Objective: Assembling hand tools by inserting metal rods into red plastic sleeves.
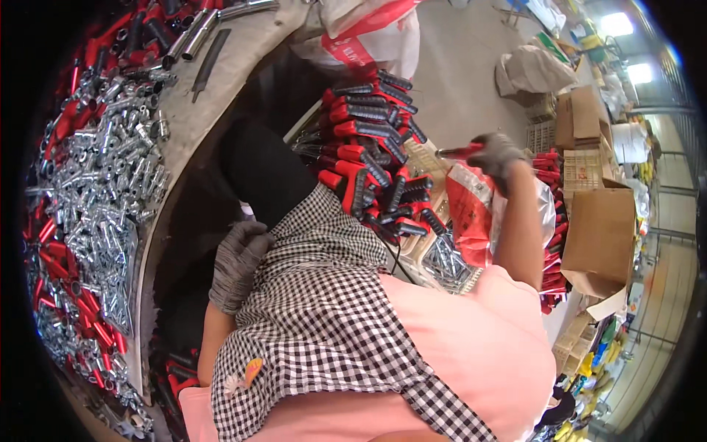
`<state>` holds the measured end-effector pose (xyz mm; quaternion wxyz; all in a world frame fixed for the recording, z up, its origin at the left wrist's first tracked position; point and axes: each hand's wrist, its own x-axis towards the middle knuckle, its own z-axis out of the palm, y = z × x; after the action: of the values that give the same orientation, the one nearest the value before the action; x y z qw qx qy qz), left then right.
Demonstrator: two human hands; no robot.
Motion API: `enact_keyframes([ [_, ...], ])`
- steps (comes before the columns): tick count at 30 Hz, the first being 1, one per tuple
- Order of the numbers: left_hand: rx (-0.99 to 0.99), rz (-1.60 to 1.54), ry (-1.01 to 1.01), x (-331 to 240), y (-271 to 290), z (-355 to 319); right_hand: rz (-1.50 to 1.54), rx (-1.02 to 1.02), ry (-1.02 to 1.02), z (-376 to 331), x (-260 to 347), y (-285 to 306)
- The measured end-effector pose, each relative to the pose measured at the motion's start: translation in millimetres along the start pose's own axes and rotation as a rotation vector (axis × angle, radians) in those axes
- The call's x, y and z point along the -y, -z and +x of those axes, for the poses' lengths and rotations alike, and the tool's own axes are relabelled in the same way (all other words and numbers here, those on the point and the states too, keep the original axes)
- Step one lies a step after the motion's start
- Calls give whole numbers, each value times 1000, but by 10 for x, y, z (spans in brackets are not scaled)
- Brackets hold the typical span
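My right hand, in a grey glove, is out to the right, closed around a red-handled tool with a metal end pointing left. Below that hand is a red and white plastic bag. My left hand, also gloved in grey, rests against the checked apron at my lap. Its fingers are curled in, and nothing shows in them. Between the hands and farther off lies a heap of red-and-black handled tools, their metal shafts toward the left.
At the left, a worktable carries a large pile of shiny metal sockets mixed with red handles. A crate of metal parts stands beside my lap. Cardboard boxes, more red handles and a white sack are at the right.
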<state>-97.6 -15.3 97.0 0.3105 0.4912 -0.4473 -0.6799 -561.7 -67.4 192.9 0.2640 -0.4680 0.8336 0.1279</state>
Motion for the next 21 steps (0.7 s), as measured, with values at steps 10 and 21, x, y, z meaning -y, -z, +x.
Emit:
enact_keyframes([
  [10, -63, 254, 92, 95, 132, -29, 36, -55, -19, 1293, -906, -2632],
  [21, 59, 473, -28, 106, 161, -13, 20, 4, 45, 1593, -2046, -2276],
])
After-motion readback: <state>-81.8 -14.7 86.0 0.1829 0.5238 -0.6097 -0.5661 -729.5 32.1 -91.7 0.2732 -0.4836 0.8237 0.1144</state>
